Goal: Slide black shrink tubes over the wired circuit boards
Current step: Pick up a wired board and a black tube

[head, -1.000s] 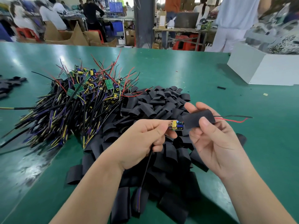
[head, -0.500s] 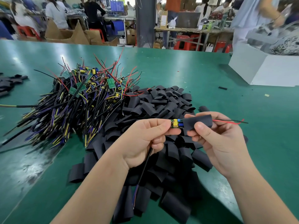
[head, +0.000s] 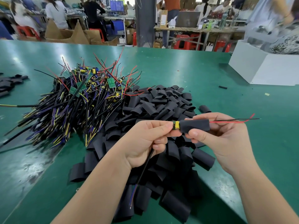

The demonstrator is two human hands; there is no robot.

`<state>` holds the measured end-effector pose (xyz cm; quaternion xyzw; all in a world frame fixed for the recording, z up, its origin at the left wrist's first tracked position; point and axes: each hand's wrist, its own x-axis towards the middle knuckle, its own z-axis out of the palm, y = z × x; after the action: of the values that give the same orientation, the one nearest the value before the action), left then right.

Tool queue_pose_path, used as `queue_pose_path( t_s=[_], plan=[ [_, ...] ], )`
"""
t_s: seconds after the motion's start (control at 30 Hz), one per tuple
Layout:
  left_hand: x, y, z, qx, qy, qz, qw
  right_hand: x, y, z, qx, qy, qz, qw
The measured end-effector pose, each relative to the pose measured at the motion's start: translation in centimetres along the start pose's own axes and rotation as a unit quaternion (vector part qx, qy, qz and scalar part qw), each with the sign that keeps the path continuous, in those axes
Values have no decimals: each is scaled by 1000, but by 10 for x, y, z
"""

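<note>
Step in hand: judging by the little still bare, the sleeve is nearly home on this board.
Left hand (head: 145, 143): thumb and forefinger pinch the bare end of the circuit board (head: 176, 125); its black cable (head: 145, 165) runs down out of the curled fingers.
Right hand (head: 226, 139): thumb and fingertips pinch the shrink tube (head: 195, 125) across its flat sides.
Where the work is: held in the air over the near middle of the tabletop (head: 210, 70), above the heap of loose tubes (head: 161, 107).
Leads: the red and black wires (head: 234, 121) come out of the tube's right mouth, straight and free.
Doing it well: keep board and tube in one line, ease the pinch enough to let the tube round open, and draw it leftward in small pushes until the yellow part is covered.
Left grip: it probably has to shift back onto the cable so the fingers do not block the tube.
Risk: a tall component could catch the tube's lip, and forcing it could bend a solder joint.
Supply: the unsleeved wired boards (head: 80, 97) lie in a heap toward the left edge.
</note>
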<state>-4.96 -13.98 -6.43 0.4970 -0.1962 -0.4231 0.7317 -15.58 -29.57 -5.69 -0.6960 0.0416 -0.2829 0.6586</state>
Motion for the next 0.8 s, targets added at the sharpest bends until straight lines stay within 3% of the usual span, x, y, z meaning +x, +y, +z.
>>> queue_pose_path(
  t_s=[0.23,0.4,0.5,0.57,0.63,0.73,0.8],
  plan=[
    [-1,-5,8,98,46,59,992,-5,8,16,63,38,14,997],
    [2,-5,4,71,106,37,991,-8,12,24,47,8,43,998],
    [2,-2,5,32,103,41,993,-9,12,33,152,-13,92,984],
    [1,1,6,11,79,35,996,-4,8,31,259,34,126,957],
    [0,3,4,6,80,27,996,6,0,14,299,110,153,935],
    [1,5,-4,14,139,42,989,19,-10,-32,233,193,149,941],
    [3,7,-11,29,189,65,979,23,-7,-73,110,247,139,953]
  ],
)
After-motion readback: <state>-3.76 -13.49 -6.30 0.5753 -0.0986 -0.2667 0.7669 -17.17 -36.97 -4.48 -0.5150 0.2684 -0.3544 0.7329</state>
